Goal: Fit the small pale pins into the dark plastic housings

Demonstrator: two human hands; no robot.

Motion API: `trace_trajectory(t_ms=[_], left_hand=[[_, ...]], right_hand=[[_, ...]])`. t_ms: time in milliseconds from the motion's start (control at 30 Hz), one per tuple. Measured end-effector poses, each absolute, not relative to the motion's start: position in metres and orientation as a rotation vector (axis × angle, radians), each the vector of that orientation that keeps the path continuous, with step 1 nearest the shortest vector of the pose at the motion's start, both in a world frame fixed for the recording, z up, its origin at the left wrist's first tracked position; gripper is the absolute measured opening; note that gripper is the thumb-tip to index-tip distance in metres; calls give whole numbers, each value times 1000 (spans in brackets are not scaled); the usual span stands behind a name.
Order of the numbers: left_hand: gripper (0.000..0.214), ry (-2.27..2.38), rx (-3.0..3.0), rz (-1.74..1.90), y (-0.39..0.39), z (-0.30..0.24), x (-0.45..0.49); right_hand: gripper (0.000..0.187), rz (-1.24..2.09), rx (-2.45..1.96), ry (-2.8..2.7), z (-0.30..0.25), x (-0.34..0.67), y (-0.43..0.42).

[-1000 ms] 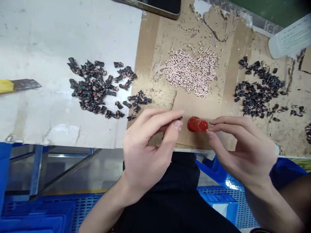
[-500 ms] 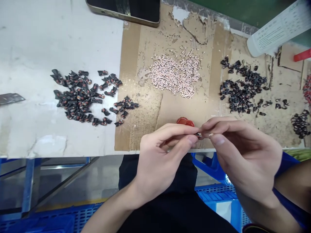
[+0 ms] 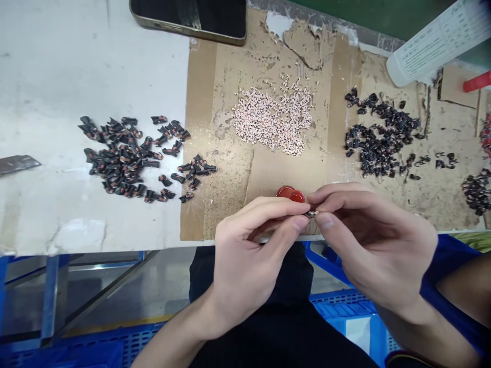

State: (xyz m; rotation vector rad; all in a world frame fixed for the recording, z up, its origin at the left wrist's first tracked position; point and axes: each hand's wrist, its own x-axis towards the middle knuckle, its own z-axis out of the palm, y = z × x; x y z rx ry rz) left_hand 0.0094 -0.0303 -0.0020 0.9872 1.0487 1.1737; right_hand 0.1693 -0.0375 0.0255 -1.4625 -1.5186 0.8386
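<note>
Between the thumb and forefinger of my left hand (image 3: 255, 250) is a small black part (image 3: 309, 214), mostly hidden by the fingertips. My right hand (image 3: 372, 245) pinches a tiny pale copper-coloured piece (image 3: 316, 212) and holds it against the black part's right end. Just behind the fingertips sit small red round caps (image 3: 296, 196). Farther back on the cardboard (image 3: 284, 168) lies a spread pile of tiny pale copper-coloured pieces (image 3: 268, 120).
Black parts with reddish inserts (image 3: 123, 163) are heaped at left. Loose black parts (image 3: 383, 135) lie at right, with another cluster (image 3: 476, 193) beyond. A phone (image 3: 192, 18) rests at the back, a white bottle (image 3: 433, 48) at back right. The table's front edge runs under my hands.
My right hand has moved left, bringing the tiny piece from a small gap away up to the black part. My left hand has barely shifted. The whole view has drifted slightly.
</note>
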Motion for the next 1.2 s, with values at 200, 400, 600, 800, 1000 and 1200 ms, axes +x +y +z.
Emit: trace_trajectory(t_ms=[200, 400, 600, 800, 1000, 1200], left_hand=[[26, 1106, 1074, 1279, -30, 0, 11], [19, 967, 756, 1130, -25, 8, 8], [12, 877, 574, 1078, -24, 1, 6], [11, 844, 495, 1021, -24, 7, 12], [30, 1330, 1145, 1072, -10, 6, -23], [41, 1945, 2000, 850, 14, -26, -88]], right_hand=[[19, 893, -1442, -1528, 28, 171, -34], [38, 935, -1347, -1474, 21, 173, -34], [41, 791, -1286, -1623, 19, 176, -31], [51, 723, -1284, -1529, 15, 167, -35], [57, 566, -1298, -1531, 16, 168, -32], [59, 397, -1308, -1595, 19, 178, -33]])
